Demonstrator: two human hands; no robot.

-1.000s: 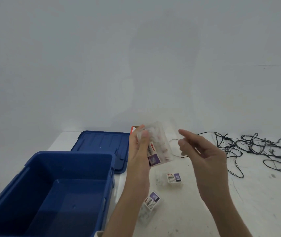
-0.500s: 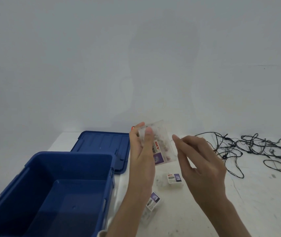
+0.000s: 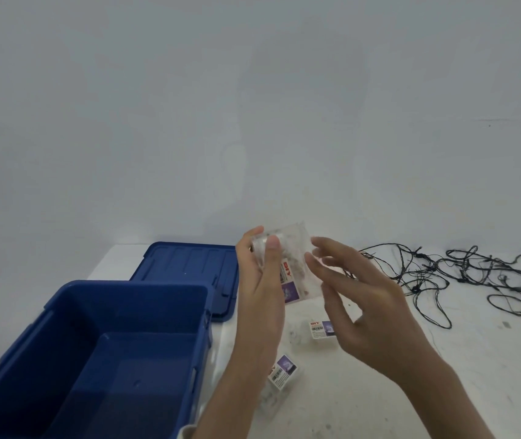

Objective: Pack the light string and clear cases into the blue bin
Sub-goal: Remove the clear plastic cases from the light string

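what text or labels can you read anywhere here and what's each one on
"DIY" in red, on the label of the clear case held up in the left hand.
"DIY" in red, on the label of the clear case lying on the table near the right hand; barcode and small print below it unreadable.
Label on the nearest clear case on the table: barcode and red mark, too blurred to read.
Blue bin, its lid: no text visible.
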